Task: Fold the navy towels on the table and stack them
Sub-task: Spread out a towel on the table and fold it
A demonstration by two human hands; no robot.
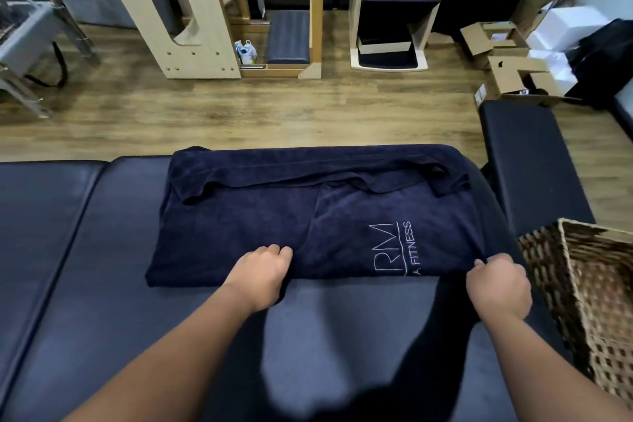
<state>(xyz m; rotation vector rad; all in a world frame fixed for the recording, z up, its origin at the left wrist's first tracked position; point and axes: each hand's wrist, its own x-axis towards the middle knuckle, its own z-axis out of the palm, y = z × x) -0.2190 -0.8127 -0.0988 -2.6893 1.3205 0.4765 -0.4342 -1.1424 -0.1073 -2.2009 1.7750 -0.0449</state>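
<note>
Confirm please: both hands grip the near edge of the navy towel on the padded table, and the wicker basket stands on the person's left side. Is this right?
Not quite. The wicker basket stands on the person's right side, not the left, as the head view shows. The rest holds: the left hand and the right hand both grip the near edge of the navy towel on the padded table.

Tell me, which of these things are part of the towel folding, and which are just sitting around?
Part of the job:
towel, on the padded table
left hand, gripping the towel's near edge
right hand, pinching its near right corner

Just lying about:
wicker basket on the right
cardboard boxes on the floor
wooden frames at the back
black bench
</note>
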